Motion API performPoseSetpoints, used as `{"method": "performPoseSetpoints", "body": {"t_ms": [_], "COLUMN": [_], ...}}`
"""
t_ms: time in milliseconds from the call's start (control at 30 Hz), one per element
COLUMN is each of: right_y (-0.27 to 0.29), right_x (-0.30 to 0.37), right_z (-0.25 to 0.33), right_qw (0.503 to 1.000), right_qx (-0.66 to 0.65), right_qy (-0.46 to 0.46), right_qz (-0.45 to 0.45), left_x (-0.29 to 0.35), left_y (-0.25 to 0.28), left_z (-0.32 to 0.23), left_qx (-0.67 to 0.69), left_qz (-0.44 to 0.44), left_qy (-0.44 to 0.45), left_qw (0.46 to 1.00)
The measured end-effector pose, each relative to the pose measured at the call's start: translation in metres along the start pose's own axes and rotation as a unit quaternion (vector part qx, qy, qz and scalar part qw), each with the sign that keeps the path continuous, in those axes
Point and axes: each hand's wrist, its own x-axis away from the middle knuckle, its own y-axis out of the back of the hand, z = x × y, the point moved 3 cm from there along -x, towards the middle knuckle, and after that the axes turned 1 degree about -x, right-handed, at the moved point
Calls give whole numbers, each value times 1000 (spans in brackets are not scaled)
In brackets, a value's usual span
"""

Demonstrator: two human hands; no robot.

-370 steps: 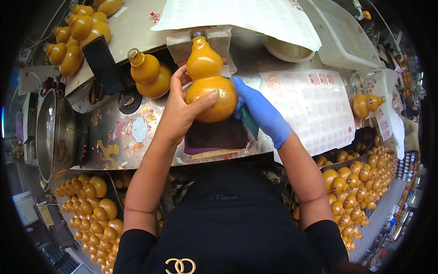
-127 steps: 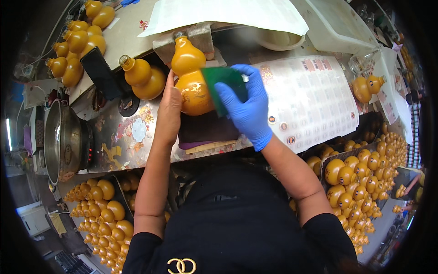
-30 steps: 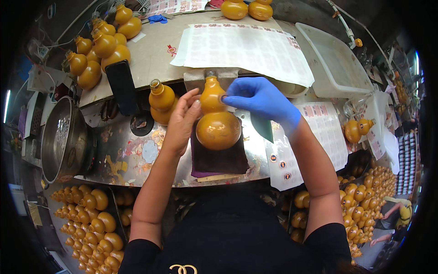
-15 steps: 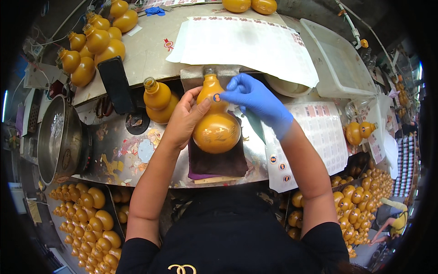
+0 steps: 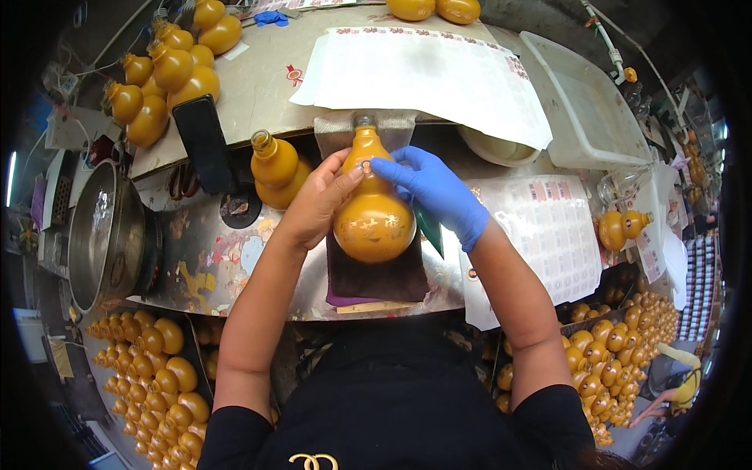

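Note:
An amber gourd-shaped bottle (image 5: 374, 229) with gold markings on its lower bulb rests on a dark folded cloth (image 5: 376, 280), its mouth pointing away from me. My bare left hand (image 5: 319, 197) grips the left side of its upper bulb and waist. A small round sticker (image 5: 366, 166) lies on the upper bulb. At that sticker, the thumb of my blue-gloved right hand (image 5: 445, 192) presses down, while its other fingers curl round the bottle's right side. Beside the glove a green pointed object (image 5: 428, 233) partly shows.
Another gourd bottle (image 5: 276, 168) and a propped phone (image 5: 202, 145) stand left, near a metal pan (image 5: 98, 235). Sticker sheets (image 5: 540, 227) lie right, below a clear plastic tub (image 5: 583, 102). White printed sheets (image 5: 427, 78) cover the shelf ahead. Many bottles (image 5: 153, 376) are stacked low on both sides.
My right hand has gone from pinching at the sticker's edge to thumb pressed on it, fingers round the bottle. The bottle has turned slightly, showing its gold markings more squarely.

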Motion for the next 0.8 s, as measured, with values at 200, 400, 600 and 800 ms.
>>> {"method": "performPoseSetpoints", "body": {"t_ms": [200, 400, 600, 800], "right_y": [-1, 2, 0, 1], "right_x": [1, 6, 5, 4], "right_z": [-1, 2, 2, 1], "right_qw": [1000, 998, 1000, 998], "right_qx": [-7, -48, -16, -48], "right_qy": [-3, 7, 9, 3], "right_qz": [3, 31, 23, 33], "left_x": [-1, 0, 3, 2], "left_y": [-2, -5, -5, -6], "left_z": [-2, -3, -3, -5], "left_qx": [-5, -43, -55, -52], "left_qz": [-5, -14, -22, -22], "left_qy": [3, 5, 7, 12], "left_qw": [1000, 999, 998, 998]}}
